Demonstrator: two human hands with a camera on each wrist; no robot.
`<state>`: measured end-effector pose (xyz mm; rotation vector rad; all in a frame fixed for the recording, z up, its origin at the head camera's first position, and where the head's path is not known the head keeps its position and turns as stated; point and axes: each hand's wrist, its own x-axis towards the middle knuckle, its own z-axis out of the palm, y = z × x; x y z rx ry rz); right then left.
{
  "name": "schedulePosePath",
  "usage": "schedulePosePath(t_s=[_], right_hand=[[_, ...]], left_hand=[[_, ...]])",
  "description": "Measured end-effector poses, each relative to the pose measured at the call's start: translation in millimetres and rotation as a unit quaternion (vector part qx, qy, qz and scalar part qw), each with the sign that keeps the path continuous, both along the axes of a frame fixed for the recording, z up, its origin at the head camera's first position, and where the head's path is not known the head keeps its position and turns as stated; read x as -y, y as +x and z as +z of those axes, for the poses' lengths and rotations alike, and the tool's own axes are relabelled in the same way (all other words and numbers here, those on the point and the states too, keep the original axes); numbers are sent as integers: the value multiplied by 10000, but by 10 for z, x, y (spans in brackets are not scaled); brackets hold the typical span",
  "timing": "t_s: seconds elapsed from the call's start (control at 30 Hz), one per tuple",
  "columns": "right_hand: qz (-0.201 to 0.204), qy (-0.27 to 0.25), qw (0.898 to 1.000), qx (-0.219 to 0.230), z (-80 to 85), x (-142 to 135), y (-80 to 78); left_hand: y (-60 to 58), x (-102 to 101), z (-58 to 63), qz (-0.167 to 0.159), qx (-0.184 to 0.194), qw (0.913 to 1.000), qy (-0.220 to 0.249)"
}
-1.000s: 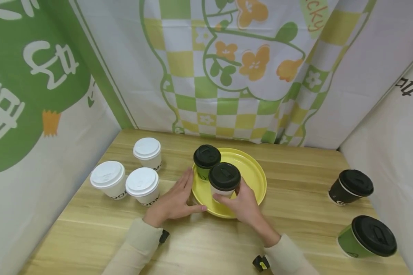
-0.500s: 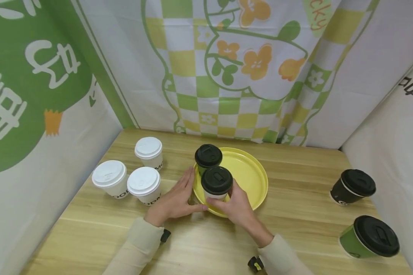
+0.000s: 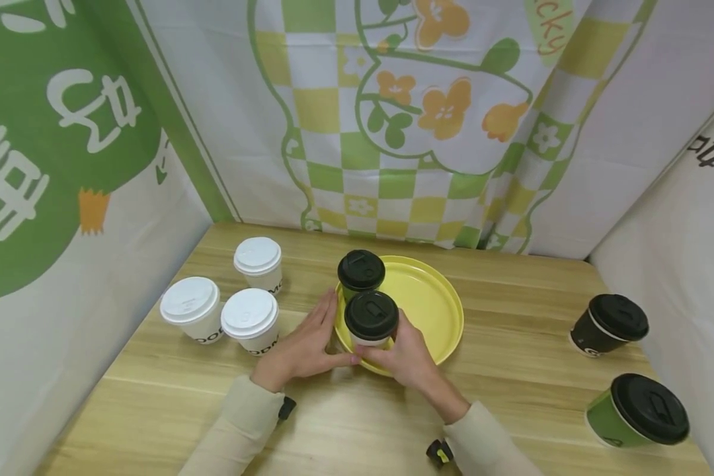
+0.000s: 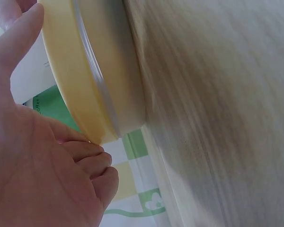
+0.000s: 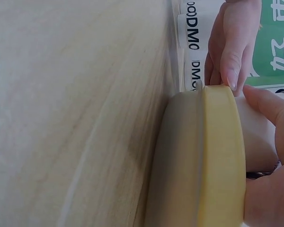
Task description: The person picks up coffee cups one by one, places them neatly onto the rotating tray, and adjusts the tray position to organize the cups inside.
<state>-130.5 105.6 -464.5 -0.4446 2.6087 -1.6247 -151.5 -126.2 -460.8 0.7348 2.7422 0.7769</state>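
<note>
A white paper coffee cup (image 3: 371, 317) with a black lid stands on the left part of a round yellow tray (image 3: 431, 307). My right hand (image 3: 413, 354) grips this cup from its right side, thumb across the front. Just behind the cup is a green coffee cup (image 3: 360, 271) with a black lid, partly hidden. Along the tray's left rim lies my left hand (image 3: 300, 350), fingers extended and thumb spread toward the front edge. The left wrist view has its fingertips (image 4: 102, 158) at the tray wall (image 4: 92, 71).
To the left stand three white cups (image 3: 250, 314) with white lids. At the right are a black cup (image 3: 608, 324) and a green cup (image 3: 636, 410), both black-lidded. A patterned curtain (image 3: 416, 178) closes off the table's back edge.
The white cup in my right hand has moved left and slightly toward me on the tray, in front of the green cup. My left hand has kept its place at the rim.
</note>
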Motion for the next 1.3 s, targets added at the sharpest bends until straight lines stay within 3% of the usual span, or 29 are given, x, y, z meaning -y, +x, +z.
schedulePosePath(t_s=[0.53,0.93,1.3], right_hand=[[281,201,9994,94,21,-23,-41],[-256,715,9967,293,117,-345,60],[-807,1252,9886,231,464,-991,195]], left_hand=[[-12,-11,-25,-43,-13,10000,-8],[-7,-6,-54,24,67,9999,88],[-14,12,-43,31,81,10000,2]])
